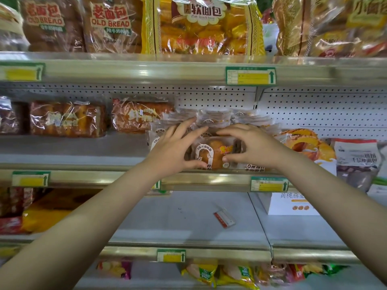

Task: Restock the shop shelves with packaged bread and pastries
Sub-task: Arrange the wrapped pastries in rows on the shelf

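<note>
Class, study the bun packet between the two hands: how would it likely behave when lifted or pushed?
The bun packet probably weighs little: the left hand and right hand hold it by thumb and fingers. Its glossy wrapper looks slippery, so it may slide on the shelf. It looks puffy, so a hard grip could squash it.

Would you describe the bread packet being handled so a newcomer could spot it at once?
Find the second shelf down, backed by white pegboard. At its front edge sits a clear packet with a brown bun inside. Unlike the similar packets stacked behind, it is pinched between the left hand and right hand.
</note>
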`<state>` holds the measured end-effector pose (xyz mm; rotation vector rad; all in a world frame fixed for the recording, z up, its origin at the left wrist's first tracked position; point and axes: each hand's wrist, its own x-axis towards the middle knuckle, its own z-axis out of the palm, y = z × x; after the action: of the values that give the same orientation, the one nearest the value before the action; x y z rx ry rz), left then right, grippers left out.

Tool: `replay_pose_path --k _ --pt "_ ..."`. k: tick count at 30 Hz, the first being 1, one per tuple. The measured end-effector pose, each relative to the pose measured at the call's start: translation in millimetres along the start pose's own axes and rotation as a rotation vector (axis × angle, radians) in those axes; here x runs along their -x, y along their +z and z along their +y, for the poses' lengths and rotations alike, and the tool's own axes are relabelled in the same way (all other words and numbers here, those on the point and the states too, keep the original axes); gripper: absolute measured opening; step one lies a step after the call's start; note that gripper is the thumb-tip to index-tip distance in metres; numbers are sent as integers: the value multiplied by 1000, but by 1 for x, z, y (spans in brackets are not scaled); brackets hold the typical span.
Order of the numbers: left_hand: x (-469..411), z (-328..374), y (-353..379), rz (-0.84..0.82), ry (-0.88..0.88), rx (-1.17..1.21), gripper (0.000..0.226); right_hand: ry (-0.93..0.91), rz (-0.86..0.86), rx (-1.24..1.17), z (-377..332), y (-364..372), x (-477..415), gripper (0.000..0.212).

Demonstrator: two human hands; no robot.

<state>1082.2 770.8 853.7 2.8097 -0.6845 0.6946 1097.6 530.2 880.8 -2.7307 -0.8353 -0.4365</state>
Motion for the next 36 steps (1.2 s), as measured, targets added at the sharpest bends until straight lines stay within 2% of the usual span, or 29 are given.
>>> replay_pose_path --k 6,12,14,16,18,21,24,31,36 --pt "12 3 -8 58 -50 216 83 -28 193 -136 -12 -1 13 47" --pt "37 7 -15 130 -50 368 72 -22 286 -280 -38 5 27 38" --pt "47 8 -17 187 -62 455 66 8 308 -429 -49 10 36 35" --pt "60 12 -18 249 -97 563 56 21 333 -697 -63 19 46 33" --pt "74 17 -18 280 -142 676 52 22 371 -930 -79 31 56 34" --pt "99 25 -11 278 -165 780 48 51 422 -1115 -97 57 70 34" --pt "127 34 3 272 -227 901 44 112 469 -1254 -114 80 89 44" --pt "191 71 35 229 -435 1137 43 265 446 -1413 -125 124 144 38" --pt "227 122 70 238 -586 1269 37 317 304 -1450 -111 153 197 68"
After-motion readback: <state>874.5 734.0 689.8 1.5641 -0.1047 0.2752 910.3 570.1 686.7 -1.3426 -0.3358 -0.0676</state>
